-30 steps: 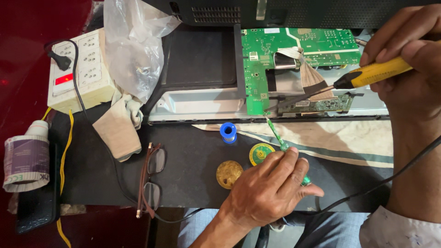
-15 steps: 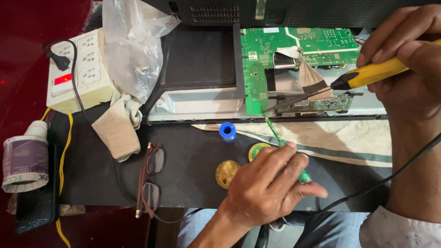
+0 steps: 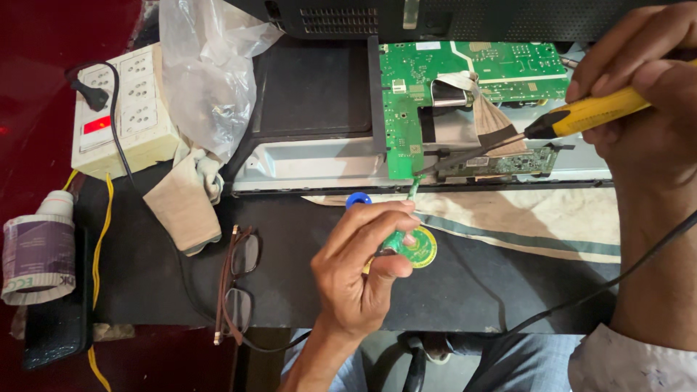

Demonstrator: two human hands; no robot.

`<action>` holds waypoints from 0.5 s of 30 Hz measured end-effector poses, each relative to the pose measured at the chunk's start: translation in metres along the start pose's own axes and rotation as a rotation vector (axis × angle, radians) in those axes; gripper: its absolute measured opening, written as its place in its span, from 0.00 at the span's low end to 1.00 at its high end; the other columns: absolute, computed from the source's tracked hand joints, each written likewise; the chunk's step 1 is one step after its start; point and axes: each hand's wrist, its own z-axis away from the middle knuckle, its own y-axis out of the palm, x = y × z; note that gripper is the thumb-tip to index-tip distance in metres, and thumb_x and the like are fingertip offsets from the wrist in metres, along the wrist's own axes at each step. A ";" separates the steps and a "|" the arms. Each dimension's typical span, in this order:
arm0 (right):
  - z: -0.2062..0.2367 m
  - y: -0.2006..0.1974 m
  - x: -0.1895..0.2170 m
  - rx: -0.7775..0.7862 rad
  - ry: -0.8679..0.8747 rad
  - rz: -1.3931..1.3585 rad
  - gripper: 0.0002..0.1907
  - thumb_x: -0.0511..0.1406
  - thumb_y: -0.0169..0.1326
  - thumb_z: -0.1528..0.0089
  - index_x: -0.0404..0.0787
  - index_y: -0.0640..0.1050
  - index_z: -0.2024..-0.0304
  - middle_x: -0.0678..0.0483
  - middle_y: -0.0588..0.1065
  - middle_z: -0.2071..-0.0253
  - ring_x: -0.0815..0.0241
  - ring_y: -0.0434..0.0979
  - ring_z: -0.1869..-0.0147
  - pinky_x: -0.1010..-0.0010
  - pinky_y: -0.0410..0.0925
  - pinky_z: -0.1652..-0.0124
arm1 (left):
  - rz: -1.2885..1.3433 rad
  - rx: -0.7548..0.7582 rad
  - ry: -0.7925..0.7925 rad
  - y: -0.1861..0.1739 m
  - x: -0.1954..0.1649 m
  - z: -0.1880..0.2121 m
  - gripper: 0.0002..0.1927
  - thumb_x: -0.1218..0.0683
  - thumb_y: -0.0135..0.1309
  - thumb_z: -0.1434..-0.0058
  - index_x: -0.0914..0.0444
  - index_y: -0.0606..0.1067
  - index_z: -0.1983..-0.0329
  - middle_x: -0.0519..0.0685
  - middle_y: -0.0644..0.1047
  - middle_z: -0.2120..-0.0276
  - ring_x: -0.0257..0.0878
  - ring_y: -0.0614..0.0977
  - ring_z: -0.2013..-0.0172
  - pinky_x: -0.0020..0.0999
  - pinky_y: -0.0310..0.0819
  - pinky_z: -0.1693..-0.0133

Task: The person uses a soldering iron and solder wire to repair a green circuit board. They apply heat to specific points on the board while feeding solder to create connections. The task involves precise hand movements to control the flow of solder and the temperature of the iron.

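Nearby, eyeglasses (image 3: pixel 236 287) beside left hand (image 3: pixel 363 268).

Eyeglasses (image 3: pixel 236 283) left of solder tin (image 3: pixel 420 247)

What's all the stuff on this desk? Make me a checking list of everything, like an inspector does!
Surface: black table with a striped cloth over part of it.
Job's things: green circuit board in an opened device; yellow soldering iron, tip at the board's lower edge; thin green tool.
Clutter: folded glasses, plastic bag, rag, white bottle, round tin.
Grippers: left hand pinches the green tool; right hand grips the soldering iron.
Cables: black cord under the right arm; black plug in a white power strip; yellow wire.
Surroundings: red floor.
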 end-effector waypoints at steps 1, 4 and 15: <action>0.000 0.000 0.000 -0.008 0.018 -0.022 0.15 0.38 0.39 0.32 0.33 0.65 0.70 0.37 0.70 0.72 0.62 0.57 0.85 0.75 0.59 0.79 | -0.004 -0.003 0.015 0.000 0.000 0.000 0.31 0.34 0.47 0.29 0.66 0.80 0.49 0.52 0.82 0.51 0.39 0.87 0.53 0.30 0.83 0.54; -0.001 -0.001 0.001 0.006 -0.001 0.013 0.15 0.38 0.39 0.32 0.34 0.65 0.70 0.37 0.70 0.72 0.63 0.57 0.85 0.75 0.60 0.81 | -0.021 -0.022 0.095 0.007 0.002 0.001 0.31 0.35 0.48 0.28 0.68 0.79 0.49 0.52 0.82 0.50 0.41 0.87 0.52 0.30 0.84 0.53; -0.004 0.000 0.003 0.042 -0.031 0.014 0.15 0.38 0.38 0.32 0.34 0.65 0.69 0.37 0.70 0.73 0.64 0.56 0.86 0.76 0.60 0.80 | 0.154 -0.077 -0.005 0.006 0.014 0.004 0.33 0.34 0.44 0.29 0.70 0.78 0.50 0.55 0.81 0.52 0.38 0.87 0.58 0.25 0.82 0.64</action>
